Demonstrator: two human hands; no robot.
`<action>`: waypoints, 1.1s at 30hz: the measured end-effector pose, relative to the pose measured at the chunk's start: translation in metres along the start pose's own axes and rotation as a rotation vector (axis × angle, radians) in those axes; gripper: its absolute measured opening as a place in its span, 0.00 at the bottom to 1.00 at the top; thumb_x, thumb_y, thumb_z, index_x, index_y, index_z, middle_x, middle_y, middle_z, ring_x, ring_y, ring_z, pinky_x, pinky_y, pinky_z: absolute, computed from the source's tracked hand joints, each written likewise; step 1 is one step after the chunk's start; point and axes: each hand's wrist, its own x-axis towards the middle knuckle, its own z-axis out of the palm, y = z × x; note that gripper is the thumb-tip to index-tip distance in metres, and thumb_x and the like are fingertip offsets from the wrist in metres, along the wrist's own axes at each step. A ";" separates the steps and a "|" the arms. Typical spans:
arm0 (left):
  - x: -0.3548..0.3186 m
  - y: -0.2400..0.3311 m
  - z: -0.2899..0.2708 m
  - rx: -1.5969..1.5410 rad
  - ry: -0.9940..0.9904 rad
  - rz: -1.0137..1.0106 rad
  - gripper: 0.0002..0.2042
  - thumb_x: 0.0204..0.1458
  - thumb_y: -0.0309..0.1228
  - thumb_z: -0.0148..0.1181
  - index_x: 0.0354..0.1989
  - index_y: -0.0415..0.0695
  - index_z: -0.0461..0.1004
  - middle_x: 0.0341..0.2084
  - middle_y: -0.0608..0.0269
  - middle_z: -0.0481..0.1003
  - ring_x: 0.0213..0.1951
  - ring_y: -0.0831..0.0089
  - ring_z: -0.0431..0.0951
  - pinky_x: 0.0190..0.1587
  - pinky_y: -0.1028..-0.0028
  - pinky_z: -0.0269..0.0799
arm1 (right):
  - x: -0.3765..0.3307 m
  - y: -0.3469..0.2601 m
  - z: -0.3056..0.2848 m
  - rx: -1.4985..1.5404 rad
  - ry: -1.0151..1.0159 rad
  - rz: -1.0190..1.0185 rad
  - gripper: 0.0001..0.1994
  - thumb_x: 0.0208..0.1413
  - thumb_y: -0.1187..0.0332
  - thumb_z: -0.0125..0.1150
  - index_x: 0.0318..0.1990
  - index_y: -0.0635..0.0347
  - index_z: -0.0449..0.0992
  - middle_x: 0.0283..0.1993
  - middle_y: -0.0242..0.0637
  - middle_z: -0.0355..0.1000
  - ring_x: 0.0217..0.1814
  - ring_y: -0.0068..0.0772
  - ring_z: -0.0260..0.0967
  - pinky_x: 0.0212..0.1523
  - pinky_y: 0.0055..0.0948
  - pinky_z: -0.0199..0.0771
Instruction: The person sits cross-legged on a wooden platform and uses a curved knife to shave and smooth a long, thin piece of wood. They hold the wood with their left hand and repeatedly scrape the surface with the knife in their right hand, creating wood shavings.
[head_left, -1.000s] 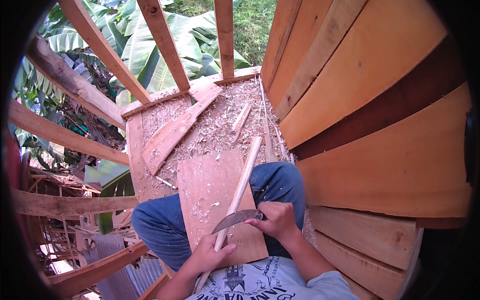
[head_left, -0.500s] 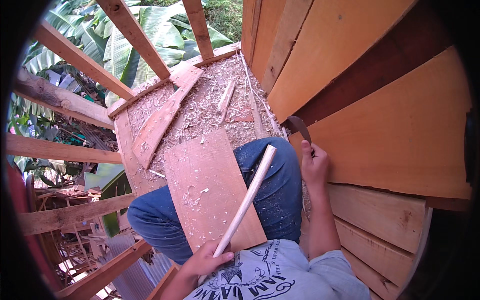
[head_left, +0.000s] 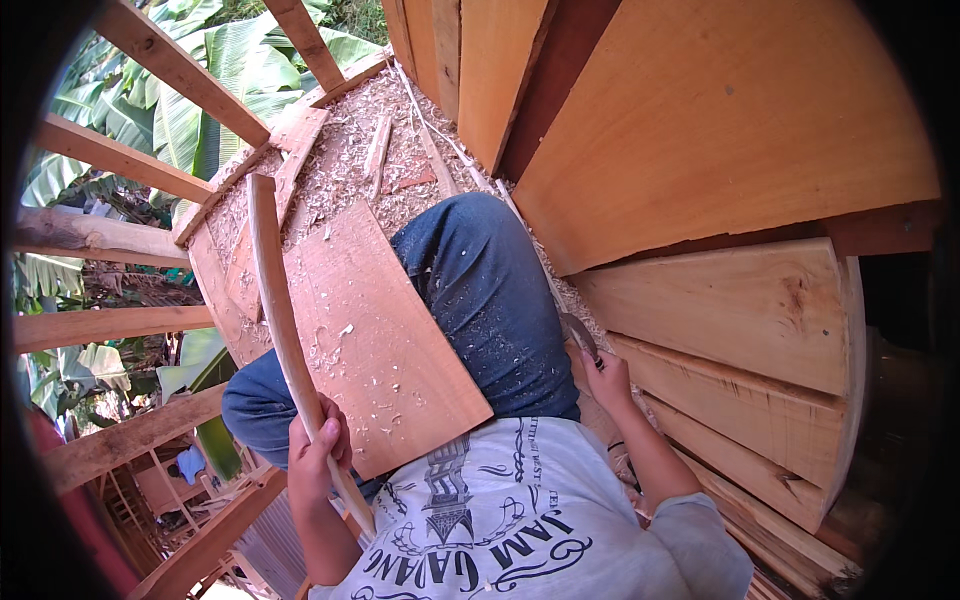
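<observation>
My left hand (head_left: 322, 440) is wrapped round a long, slightly curved wooden stick (head_left: 275, 275). The stick stands along the left edge of a flat wooden board (head_left: 385, 350), its lower end close to my shirt. The board lies across my lap, with a few pale shavings on it. Low beside my right thigh, my right hand (head_left: 607, 380) grips a knife with a dark curved blade (head_left: 580, 332); its handle is mostly hidden in the fingers. The knife is apart from the stick.
Wood shavings (head_left: 345, 165) cover the floor ahead, with loose offcuts (head_left: 378, 150) among them. An orange plank wall (head_left: 740, 130) and lighter boards (head_left: 720, 300) stand close on my right. A slatted wooden railing (head_left: 125, 325) runs along the left, with banana leaves (head_left: 240, 75) beyond.
The stick has swung from lying across the board to its left side, along with my left hand. My right hand has lowered the knife nearer my hip. The view has turned rightward.
</observation>
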 end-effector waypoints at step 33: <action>0.143 0.060 -0.132 0.800 0.133 0.116 0.23 0.58 0.41 0.50 0.54 0.35 0.70 0.48 0.56 0.72 0.55 0.67 0.66 0.62 0.68 0.52 | -0.145 0.165 -0.053 -0.133 0.152 0.486 0.08 0.49 0.72 0.59 0.36 0.63 0.76 0.29 0.47 0.75 0.32 0.40 0.75 0.36 0.31 0.72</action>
